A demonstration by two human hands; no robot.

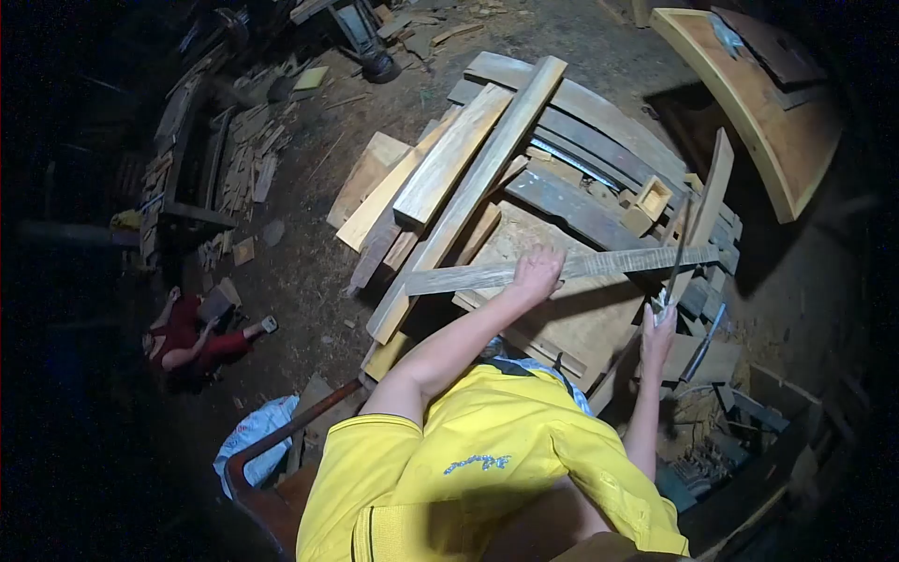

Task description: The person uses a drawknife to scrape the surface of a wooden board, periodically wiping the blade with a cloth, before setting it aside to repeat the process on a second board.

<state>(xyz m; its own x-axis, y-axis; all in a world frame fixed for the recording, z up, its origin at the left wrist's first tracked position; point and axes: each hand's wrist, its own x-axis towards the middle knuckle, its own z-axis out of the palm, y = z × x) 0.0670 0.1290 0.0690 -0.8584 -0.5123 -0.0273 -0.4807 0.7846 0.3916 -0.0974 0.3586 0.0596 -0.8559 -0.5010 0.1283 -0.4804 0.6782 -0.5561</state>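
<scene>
A narrow rough-grained wooden plank [618, 263] lies crosswise over the workbench [534, 234]. My left hand [539, 272] presses on it near its middle, fingers curled over the far edge. On the right, my right hand [658, 332] is closed around the pale, wrapped-looking handle of a handsaw [681, 244]. Its thin dark blade points away from me and crosses the plank near the right end. How deep the blade sits in the wood cannot be made out. Another upright-leaning board [712, 192] stands just beyond the blade.
Long timber beams [468, 197] lie along the bench's left side. A small wooden box [653, 199] sits at its far right. Beyond stands a wood-edged tabletop [749, 103]. A person in red [201, 328] sits on the ground at left, near scrap wood [248, 145].
</scene>
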